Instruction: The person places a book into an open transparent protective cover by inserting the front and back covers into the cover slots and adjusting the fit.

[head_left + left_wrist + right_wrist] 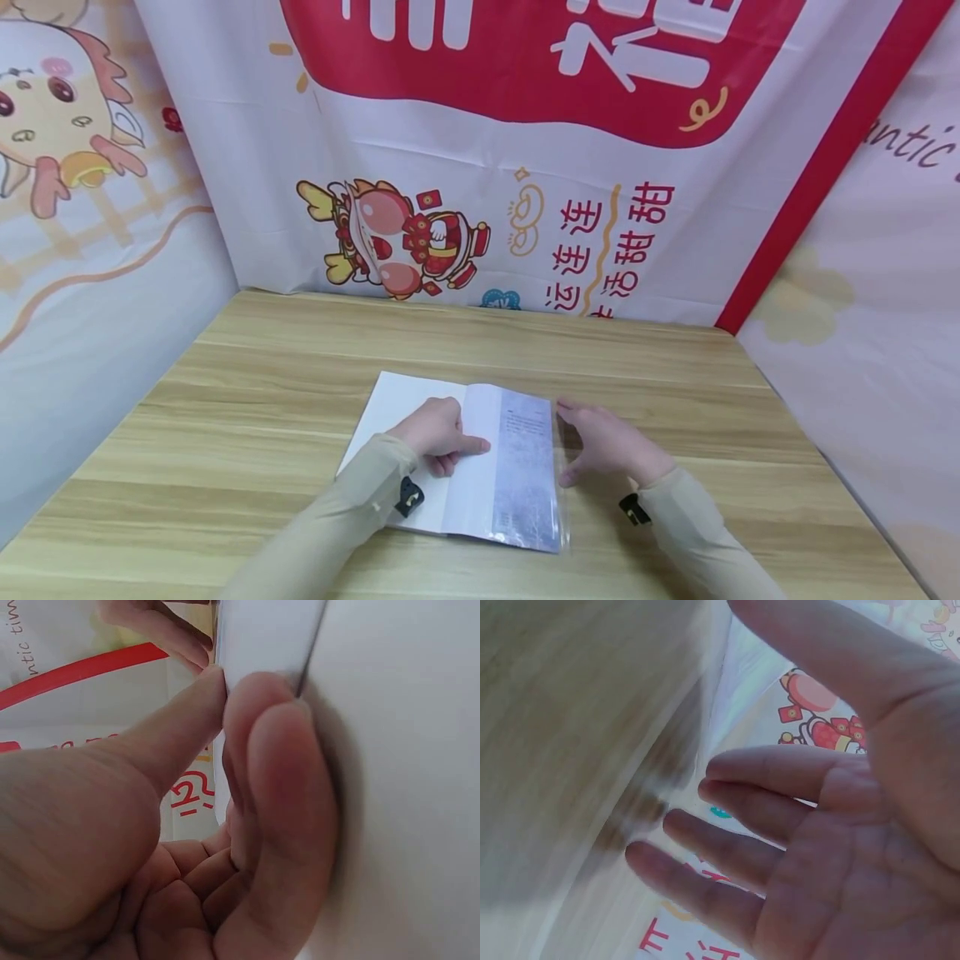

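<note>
An open book lies on the table, a blank white page on its left. At its right is a blue-grey printed flap with small text, and a clear plastic cover sticks out past the flap's edge. My left hand rests on the book with its fingers curled against the paper near the fold. Its straight thumb presses on the white strip beside the flap. At the book's right edge my right hand has thumb and fingers spread apart, fingertips right at the clear plastic, nothing gripped between them.
The wood-grain table extends around the book on all sides. Behind it hangs a printed cloth with red shapes and a cartoon dragon, and further printed cloths hang at left and right. A black strap device is on each wrist.
</note>
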The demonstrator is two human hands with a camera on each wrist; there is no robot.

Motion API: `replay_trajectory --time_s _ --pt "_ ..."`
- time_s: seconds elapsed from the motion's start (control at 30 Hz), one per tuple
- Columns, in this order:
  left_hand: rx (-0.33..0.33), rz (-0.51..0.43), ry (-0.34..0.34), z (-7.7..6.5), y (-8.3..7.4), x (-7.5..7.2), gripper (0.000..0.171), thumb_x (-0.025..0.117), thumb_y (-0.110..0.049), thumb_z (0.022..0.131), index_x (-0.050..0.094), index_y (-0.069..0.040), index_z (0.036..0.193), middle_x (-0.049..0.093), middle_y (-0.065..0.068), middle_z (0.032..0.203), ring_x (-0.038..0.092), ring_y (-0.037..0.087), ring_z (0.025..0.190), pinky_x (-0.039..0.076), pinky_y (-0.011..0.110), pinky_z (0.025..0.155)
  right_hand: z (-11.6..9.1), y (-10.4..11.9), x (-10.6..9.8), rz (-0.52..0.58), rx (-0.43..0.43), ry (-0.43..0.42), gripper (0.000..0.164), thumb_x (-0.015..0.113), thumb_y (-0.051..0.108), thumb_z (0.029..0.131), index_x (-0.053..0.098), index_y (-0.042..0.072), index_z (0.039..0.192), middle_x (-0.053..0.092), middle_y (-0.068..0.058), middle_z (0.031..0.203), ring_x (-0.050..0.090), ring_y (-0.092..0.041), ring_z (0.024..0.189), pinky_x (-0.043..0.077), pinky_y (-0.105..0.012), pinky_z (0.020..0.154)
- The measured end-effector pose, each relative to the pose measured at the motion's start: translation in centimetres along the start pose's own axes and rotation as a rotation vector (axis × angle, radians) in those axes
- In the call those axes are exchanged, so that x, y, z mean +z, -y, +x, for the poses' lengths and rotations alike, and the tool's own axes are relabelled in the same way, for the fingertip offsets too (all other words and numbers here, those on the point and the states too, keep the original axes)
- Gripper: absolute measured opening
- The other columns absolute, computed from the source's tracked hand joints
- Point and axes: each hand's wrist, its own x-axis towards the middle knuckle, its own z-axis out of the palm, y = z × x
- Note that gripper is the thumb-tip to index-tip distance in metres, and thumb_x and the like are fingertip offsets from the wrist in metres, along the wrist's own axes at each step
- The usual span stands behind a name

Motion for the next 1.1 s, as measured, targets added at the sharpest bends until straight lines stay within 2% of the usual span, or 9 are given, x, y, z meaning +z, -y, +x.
replay_trajectory --time_s 0.17,0.43,0.7,1.1 --pt "0.003 0.001 -0.014 -0.07 0.02 0.15 0.041 0.078 -0.032 0.086 0.062 0.001 0.066 0.057 0.004 0.047 0.055 0.013 0.039 0.052 0.026 0.041 -0.19 -0.15 -0.07 0.005 0.026 0.012 0.106 0.094 0.033 0.059 0.042 -0.006 0.143 0.030 -0.020 0.155 0.030 -0.042 0.139 0.025 -0.053 0.113" --pt "0.006 0.011 -0.025 -0.05 -0.12 0.30 0.040 0.077 -0.030 0.087 0.063 0.001 0.066 0.055 0.002 0.046 0.053 0.012 0.038 0.050 0.024 0.039 0.01 -0.65 0.00 -0.017 0.014 0.031 0.105 0.092 0.036 0.061 0.043 -0.001 0.145 0.031 -0.015 0.155 0.020 -0.044 0.142 0.020 -0.058 0.113" --pt "0.005 0.032 -0.016 -0.11 -0.43 0.32 0.040 0.076 -0.030 0.088 0.063 0.001 0.065 0.054 0.002 0.046 0.051 0.011 0.037 0.048 0.023 0.038 0.35 -0.70 0.12 -0.049 0.014 0.042 0.104 0.092 0.039 0.061 0.044 0.000 0.145 0.033 -0.014 0.155 0.024 -0.043 0.141 0.023 -0.056 0.113" --pt "0.037 0.055 -0.032 0.10 -0.27 0.60 0.041 0.076 -0.030 0.087 0.063 0.000 0.062 0.052 0.001 0.043 0.048 0.009 0.034 0.046 0.022 0.036 0.49 -0.45 0.20 -0.035 -0.032 0.019 0.108 0.093 0.037 0.058 0.043 -0.006 0.143 0.036 -0.020 0.152 0.030 -0.045 0.138 0.025 -0.054 0.113"
